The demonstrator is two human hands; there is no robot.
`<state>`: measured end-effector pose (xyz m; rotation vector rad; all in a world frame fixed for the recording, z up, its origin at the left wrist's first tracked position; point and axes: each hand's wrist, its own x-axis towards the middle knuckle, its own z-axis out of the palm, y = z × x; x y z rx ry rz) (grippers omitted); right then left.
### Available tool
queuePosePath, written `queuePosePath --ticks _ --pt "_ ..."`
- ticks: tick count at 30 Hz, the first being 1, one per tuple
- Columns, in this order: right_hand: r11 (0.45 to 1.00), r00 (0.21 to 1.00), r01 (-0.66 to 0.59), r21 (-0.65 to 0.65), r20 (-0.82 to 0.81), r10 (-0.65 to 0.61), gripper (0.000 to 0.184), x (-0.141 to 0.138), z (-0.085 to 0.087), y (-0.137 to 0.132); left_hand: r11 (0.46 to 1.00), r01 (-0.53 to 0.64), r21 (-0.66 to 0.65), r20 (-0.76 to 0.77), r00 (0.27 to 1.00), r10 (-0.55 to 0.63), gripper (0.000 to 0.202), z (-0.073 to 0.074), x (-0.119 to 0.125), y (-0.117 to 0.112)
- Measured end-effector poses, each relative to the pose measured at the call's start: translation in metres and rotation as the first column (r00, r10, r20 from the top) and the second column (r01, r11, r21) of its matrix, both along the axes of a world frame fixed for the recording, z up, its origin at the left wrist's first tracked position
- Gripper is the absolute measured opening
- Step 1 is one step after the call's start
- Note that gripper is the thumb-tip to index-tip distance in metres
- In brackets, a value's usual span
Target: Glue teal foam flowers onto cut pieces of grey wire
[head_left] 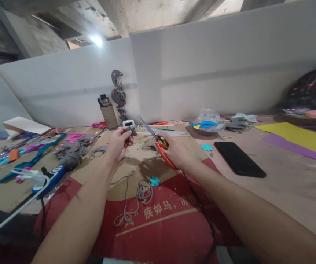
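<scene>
the scissors [156, 136] have shiny metal blades [148, 127] and smooth plastic handles [164, 156].

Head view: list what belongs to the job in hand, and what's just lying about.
Held, or probably part of the job:
scissors, in the right hand
small grey piece, pinched in the left hand
grey cord, loose between the forearms

Apparently just lying about:
black phone
bottle
yellow sheet
</scene>
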<state>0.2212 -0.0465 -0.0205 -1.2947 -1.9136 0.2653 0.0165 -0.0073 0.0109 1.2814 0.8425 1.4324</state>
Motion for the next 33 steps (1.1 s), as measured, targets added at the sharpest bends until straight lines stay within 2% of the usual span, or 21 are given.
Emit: queuePosePath --ticks 3,6,11,15,23,29,33 --pt "1.0 0.998 0.026 0.012 0.061 -0.027 0.032 0.0 0.001 -0.002 0.999 -0.034 0.022 -0.036 0.999 0.035 0.025 -0.003 -0.001 0.003" --pt "0.998 0.977 0.05 0.036 0.204 -0.057 0.034 -0.001 0.003 -0.005 0.994 -0.099 0.051 -0.088 0.991 0.103 0.028 -0.006 -0.002 0.006" --pt "0.977 0.884 0.144 0.159 0.424 -0.199 0.04 -0.001 0.005 -0.008 0.975 -0.179 0.129 -0.192 0.96 0.202 0.027 -0.01 -0.006 0.011" --pt "0.97 0.826 0.142 0.197 0.516 -0.226 0.044 0.001 0.01 -0.011 0.965 -0.207 0.158 -0.223 0.945 0.239 0.027 -0.012 -0.007 0.012" --pt "0.972 0.777 0.137 0.192 0.587 -0.226 0.047 0.002 0.014 -0.014 0.959 -0.242 0.149 -0.211 0.94 0.27 0.02 -0.009 -0.005 0.008" --pt "0.965 0.768 0.157 0.212 0.588 -0.254 0.048 0.003 0.015 -0.015 0.973 -0.198 0.122 -0.232 0.947 0.222 0.015 -0.006 -0.005 0.004" --pt "0.969 0.774 0.108 0.224 0.593 -0.223 0.05 0.005 0.016 -0.014 0.978 -0.179 0.103 -0.241 0.95 0.199 0.013 -0.005 -0.005 0.004"
